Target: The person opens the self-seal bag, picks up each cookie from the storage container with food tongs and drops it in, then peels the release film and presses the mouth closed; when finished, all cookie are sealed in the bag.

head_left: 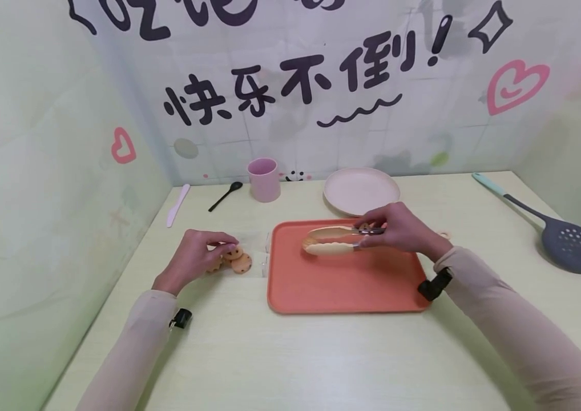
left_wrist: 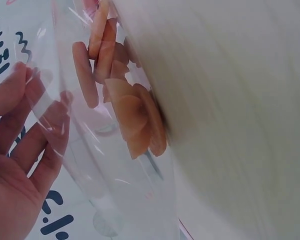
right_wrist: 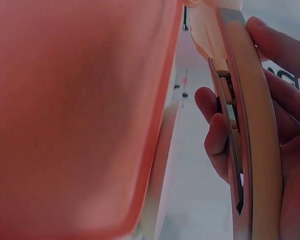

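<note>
My left hand [head_left: 195, 254] pinches the edge of a clear plastic bag [left_wrist: 102, 185] between thumb and fingertips. Inside the bag lie several round cookies [head_left: 242, 264] with dark specks, seen edge-on through the film in the left wrist view. My right hand [head_left: 398, 229] grips kitchen tongs [head_left: 333, 249] with cream-coloured tips and metal arms, fingers wrapped round the handle. Between the tong tips is a cookie [head_left: 307, 243], over the left part of an orange tray [head_left: 342, 288]. Another brown piece [head_left: 365, 226] shows behind the tongs, partly hidden.
Behind the tray sits a pale pink plate [head_left: 361, 190]. A pink cup [head_left: 264, 181], a black spoon [head_left: 225, 197] and a lilac knife [head_left: 178, 205] are at the back left. To the right lies a dark slotted turner [head_left: 572, 246] with a mint handle. Fabric walls enclose three sides.
</note>
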A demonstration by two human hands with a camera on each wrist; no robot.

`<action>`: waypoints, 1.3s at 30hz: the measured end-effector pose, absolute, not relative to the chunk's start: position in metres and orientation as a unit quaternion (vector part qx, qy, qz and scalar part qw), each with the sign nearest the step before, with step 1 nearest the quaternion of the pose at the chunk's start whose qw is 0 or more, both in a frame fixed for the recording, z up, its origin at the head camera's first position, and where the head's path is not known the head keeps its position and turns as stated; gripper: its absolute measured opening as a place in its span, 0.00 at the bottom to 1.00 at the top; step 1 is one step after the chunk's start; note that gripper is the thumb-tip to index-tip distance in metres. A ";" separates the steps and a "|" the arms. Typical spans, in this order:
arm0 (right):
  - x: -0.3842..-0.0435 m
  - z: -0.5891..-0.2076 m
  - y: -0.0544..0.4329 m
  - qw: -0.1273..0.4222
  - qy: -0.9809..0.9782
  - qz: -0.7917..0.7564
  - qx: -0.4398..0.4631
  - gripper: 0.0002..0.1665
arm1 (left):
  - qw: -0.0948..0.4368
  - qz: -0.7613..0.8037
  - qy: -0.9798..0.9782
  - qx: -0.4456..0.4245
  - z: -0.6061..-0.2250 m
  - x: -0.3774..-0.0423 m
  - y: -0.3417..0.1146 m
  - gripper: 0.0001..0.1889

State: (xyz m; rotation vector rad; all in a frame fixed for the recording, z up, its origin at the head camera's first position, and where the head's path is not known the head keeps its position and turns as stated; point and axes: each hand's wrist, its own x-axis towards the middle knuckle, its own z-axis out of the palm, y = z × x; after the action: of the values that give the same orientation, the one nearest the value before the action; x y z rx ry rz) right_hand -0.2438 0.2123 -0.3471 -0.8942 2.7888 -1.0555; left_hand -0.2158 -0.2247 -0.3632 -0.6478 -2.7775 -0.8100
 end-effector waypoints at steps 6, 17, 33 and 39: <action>-0.247 -0.349 0.173 0.043 0.875 -0.377 -0.301 0.20 | 0.095 -0.270 -0.935 -0.210 -0.363 -0.215 -0.225 0.08; -0.254 -0.354 0.116 0.063 0.869 -0.381 -0.310 0.21 | 0.105 -0.281 -0.930 -0.212 -0.361 -0.214 -0.226 0.08; -0.258 -0.360 0.101 0.082 0.869 -0.382 -0.304 0.19 | 0.110 -0.318 -0.918 -0.212 -0.358 -0.213 -0.231 0.07; -0.259 -0.361 0.090 0.068 0.872 -0.369 -0.315 0.19 | 0.085 -0.346 -0.912 -0.205 -0.362 -0.213 -0.234 0.06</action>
State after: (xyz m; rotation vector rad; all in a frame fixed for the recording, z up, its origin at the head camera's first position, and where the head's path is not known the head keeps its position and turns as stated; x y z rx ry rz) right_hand -0.2593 0.0905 -0.3606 -0.9473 2.6263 -1.1111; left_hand -0.2129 -0.2342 -0.3619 -0.6114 -2.7188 -1.0313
